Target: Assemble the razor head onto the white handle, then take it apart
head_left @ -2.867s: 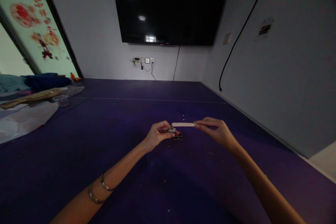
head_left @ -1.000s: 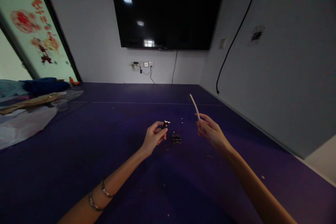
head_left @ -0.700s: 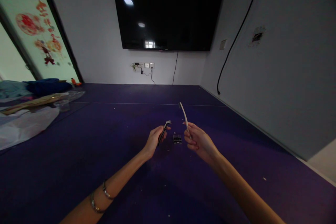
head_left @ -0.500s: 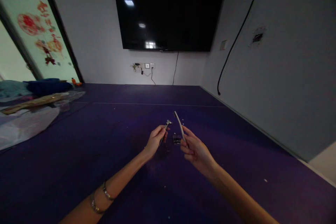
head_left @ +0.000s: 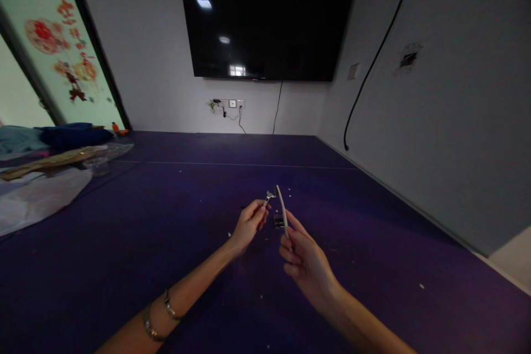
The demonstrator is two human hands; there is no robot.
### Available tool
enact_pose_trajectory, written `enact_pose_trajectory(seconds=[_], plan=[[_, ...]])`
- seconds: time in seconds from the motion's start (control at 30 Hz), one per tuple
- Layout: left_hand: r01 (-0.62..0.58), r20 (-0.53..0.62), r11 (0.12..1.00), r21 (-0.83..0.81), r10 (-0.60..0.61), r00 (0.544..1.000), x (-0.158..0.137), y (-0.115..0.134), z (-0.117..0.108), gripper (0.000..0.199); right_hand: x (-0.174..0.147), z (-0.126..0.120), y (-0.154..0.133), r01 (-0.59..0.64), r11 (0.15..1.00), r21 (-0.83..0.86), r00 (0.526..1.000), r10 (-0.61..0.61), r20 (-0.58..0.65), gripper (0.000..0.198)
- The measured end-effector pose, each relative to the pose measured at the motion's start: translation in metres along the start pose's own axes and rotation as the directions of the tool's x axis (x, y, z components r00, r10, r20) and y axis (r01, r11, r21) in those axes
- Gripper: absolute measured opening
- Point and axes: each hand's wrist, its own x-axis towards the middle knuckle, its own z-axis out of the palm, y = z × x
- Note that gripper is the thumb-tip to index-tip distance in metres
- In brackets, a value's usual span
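Note:
My left hand [head_left: 249,222] is closed around the handle of a razor [head_left: 269,197], its silvery head pointing up and to the right. In my right hand [head_left: 305,254] is a pale, slightly curved toothbrush [head_left: 282,209], held upright by its lower handle. Dark bristles near its top face left, close beside the razor's head; whether they touch it I cannot tell. Just behind the toothbrush, a small clear and black case [head_left: 279,221] lies on the purple surface [head_left: 199,265], partly covered by the handle and fingers.
Small white bits [head_left: 421,286] are scattered over the surface. Cloths [head_left: 74,135] and crumpled plastic sheeting [head_left: 45,199] lie at the far left. On the back wall hangs a television [head_left: 269,22] above some sockets [head_left: 232,104]. A black cable [head_left: 365,83] dangles along the right wall.
The razor has shifted slightly right, toward the toothbrush. My right hand has come down and a little left, bringing the toothbrush's head level with and nearer the razor's head.

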Motion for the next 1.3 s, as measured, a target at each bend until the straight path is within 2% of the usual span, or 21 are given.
enact_pose_trajectory(seconds=[0.2,0.37,0.6,0.8,0.97,1.13,1.3], plan=[[-0.04,-0.012,0.999,-0.007,0.04,0.999,0.001,0.003,-0.001,0.031,-0.018,0.005,0.015,-0.041,0.999,0.012,0.996,0.042,-0.08,0.055],[-0.045,0.008,0.999,0.004,0.045,0.999,-0.001,0.004,0.001,0.028,-0.01,0.005,0.006,0.028,0.999,0.047,0.999,-0.026,-0.031,0.056],[-0.063,-0.056,0.997,-0.036,0.06,0.997,0.0,0.005,0.002,0.027,-0.015,0.008,0.016,-0.046,0.999,0.012,0.998,0.047,-0.046,0.054],[-0.064,-0.035,0.997,-0.047,0.063,0.997,-0.002,0.005,0.005,0.028,-0.01,0.012,0.009,0.05,0.998,0.035,0.999,-0.049,-0.018,0.055],[-0.081,-0.07,0.993,-0.091,0.075,0.995,-0.002,0.009,0.004,0.028,-0.016,0.017,0.018,-0.027,0.999,-0.021,0.998,0.026,-0.053,0.055],[-0.08,-0.055,0.995,-0.054,0.077,0.995,-0.001,0.01,0.005,0.032,-0.011,0.017,0.011,0.087,0.996,0.022,0.996,-0.086,-0.028,0.057],[-0.082,-0.073,0.994,-0.068,0.077,0.994,-0.001,0.011,0.005,0.033,-0.015,0.02,0.017,0.006,1.0,-0.007,0.998,-0.007,-0.064,0.059]])
